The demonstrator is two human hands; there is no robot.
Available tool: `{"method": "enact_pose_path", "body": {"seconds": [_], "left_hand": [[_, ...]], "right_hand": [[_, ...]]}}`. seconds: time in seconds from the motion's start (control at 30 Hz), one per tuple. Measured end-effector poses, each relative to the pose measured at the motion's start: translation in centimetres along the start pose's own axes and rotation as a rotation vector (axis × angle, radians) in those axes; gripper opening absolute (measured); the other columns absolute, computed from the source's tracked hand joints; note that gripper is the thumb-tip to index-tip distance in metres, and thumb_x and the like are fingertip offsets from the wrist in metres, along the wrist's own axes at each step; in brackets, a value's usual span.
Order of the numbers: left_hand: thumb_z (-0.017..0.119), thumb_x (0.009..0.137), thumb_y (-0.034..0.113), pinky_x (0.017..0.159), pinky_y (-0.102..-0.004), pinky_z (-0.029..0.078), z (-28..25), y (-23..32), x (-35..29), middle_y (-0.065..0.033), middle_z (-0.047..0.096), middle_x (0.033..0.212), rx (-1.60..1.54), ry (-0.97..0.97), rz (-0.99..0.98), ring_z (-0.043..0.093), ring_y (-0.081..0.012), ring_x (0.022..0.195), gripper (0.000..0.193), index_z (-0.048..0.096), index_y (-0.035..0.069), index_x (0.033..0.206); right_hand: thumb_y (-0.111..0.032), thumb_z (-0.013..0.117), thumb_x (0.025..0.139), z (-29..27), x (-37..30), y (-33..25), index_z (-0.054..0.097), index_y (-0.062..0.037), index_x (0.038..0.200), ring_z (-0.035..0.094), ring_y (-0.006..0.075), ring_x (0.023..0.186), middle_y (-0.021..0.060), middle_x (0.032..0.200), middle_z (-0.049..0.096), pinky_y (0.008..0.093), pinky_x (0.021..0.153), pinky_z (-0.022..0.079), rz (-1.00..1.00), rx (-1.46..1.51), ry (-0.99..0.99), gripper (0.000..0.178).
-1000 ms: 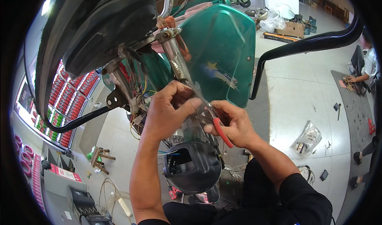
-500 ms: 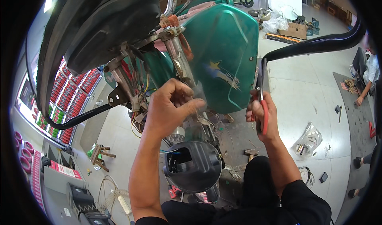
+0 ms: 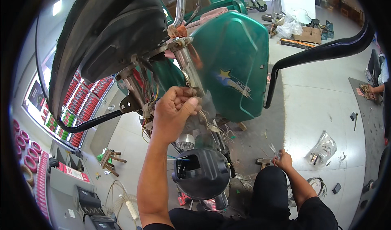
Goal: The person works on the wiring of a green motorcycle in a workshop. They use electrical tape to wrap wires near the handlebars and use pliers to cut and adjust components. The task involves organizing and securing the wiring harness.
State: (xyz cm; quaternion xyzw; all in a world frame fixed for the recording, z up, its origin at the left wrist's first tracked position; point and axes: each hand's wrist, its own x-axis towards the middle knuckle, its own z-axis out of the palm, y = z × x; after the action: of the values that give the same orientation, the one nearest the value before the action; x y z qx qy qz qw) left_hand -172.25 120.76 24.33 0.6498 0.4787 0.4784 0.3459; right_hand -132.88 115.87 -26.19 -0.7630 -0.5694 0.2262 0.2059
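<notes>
My left hand [image 3: 175,112] is raised in front of the vehicle's chrome fork tube [image 3: 186,63], with thumb and fingers pinched together. Whatever lies between those fingertips is too small to make out. Loose thin wires [image 3: 211,127] with pale connectors hang just right of it. Low on the right, my right hand [image 3: 284,161] is closed beside my knee, close to a hammer [image 3: 263,161] on the floor. Something thin and shiny [image 3: 275,152] shows at its fingers, too blurred to name. A black headlight housing [image 3: 201,174] sits below my left hand.
A green leg shield [image 3: 232,67] stands behind the fork. Black bent bars [image 3: 321,49] reach out to the right, and a dark wheel arch [image 3: 77,38] looms upper left. A clear bag of parts [image 3: 321,148] lies on the floor. At far right, another person's hand [image 3: 376,89] shows.
My right hand has dropped from beside the green shield to near the hammer; the red-handled cutting tool it held no longer shows clearly. My left hand stays near the fork, fingers closer together.
</notes>
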Motion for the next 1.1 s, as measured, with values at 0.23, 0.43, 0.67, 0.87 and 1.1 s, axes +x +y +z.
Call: {"method": "enact_pose_path", "body": {"seconds": [0.23, 0.43, 0.67, 0.87, 1.1], "left_hand": [[0.067, 0.103, 0.012, 0.079, -0.0268, 0.058, -0.2, -0.3, -0.3, -0.0138, 0.075, 0.103, 0.014, 0.013, 0.006, 0.072, -0.0142, 0.087, 0.023, 0.061, -0.003, 0.120], [0.067, 0.104, 0.017, 0.079, -0.0281, 0.058, 0.3, -0.5, -0.3, -0.0119, 0.075, 0.103, -0.031, 0.012, 0.057, 0.073, -0.0140, 0.089, 0.021, 0.062, 0.000, 0.116], [0.073, 0.096, 0.004, 0.073, -0.0237, 0.053, 0.2, -1.2, -2.8, -0.0031, 0.071, 0.101, 0.178, 0.222, 0.328, 0.068, -0.0090, 0.082, 0.009, 0.070, 0.003, 0.104], [0.075, 0.092, -0.001, 0.074, -0.0247, 0.055, 2.5, -0.1, -4.3, -0.0049, 0.071, 0.093, 0.370, 0.378, 0.464, 0.069, -0.0091, 0.080, 0.009, 0.071, -0.001, 0.100], [0.077, 0.094, 0.005, 0.077, -0.0288, 0.059, 3.0, -1.3, -5.2, -0.0082, 0.076, 0.092, 0.305, 0.483, 0.453, 0.075, -0.0140, 0.084, 0.012, 0.072, 0.000, 0.104]], "right_hand": [[-0.037, 0.080, 0.087, 8.5, -1.5, 9.0, 0.065, -0.0077, 0.118, 0.073, 0.0421, 0.098, 0.0225, 0.104, 0.075, 0.0525, 0.083, 0.059, 0.056, -0.216, -0.223, 0.046], [-0.031, 0.069, 0.096, 10.8, -0.2, 13.3, 0.075, -0.0052, 0.116, 0.073, 0.0411, 0.110, 0.0226, 0.115, 0.075, 0.0513, 0.092, 0.060, 0.206, -0.311, -0.497, 0.034], [-0.023, 0.077, 0.084, 2.5, 2.2, 1.1, 0.075, -0.0055, 0.110, 0.072, 0.0415, 0.104, 0.0203, 0.109, 0.075, 0.0478, 0.089, 0.060, -0.205, -0.284, -0.428, 0.031], [-0.001, 0.078, 0.085, -22.6, -3.3, -26.3, 0.071, -0.0006, 0.107, 0.064, 0.0274, 0.075, 0.0152, 0.091, 0.068, 0.0370, 0.069, 0.053, -0.709, 0.477, 0.320, 0.023], [0.001, 0.080, 0.081, -25.3, -6.4, -42.9, 0.071, -0.0037, 0.114, 0.071, 0.0301, 0.095, 0.0127, 0.108, 0.070, 0.0379, 0.081, 0.057, -1.123, 0.627, 0.237, 0.034]]}}
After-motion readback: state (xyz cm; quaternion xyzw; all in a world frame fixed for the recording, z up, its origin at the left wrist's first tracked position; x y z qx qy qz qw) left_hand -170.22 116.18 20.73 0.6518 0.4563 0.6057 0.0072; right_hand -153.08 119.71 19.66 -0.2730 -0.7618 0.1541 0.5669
